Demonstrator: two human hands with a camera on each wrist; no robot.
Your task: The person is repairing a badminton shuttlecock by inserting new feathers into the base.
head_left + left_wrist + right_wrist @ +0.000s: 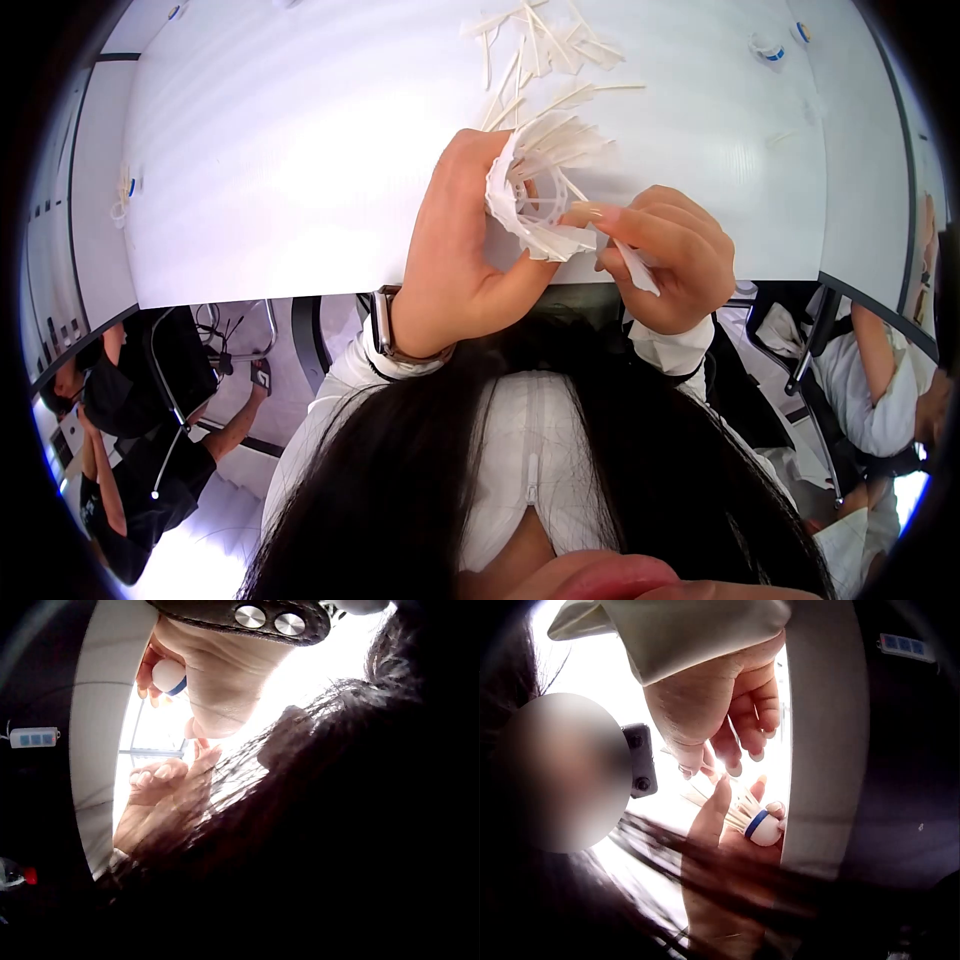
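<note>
A feather shuttlecock (555, 240) is gripped in my left hand (450, 240), its feathered mouth turned up toward the head camera. In the right wrist view, its white cork (766, 829) with a blue band lies against the left fingers, and bare quills show above it. My right hand (685, 250) is at the right side of the feather rim, thumb and index finger pinching a white feather piece (636, 268). In the left wrist view the cork (166, 676) shows beside the left palm.
Torn feathers and quills (540, 45) lie scattered on the white table (280, 150) beyond the hands. Small white things with blue bands, one a cup-like piece (767, 48), sit near the table's sides. Other people sit at left and right.
</note>
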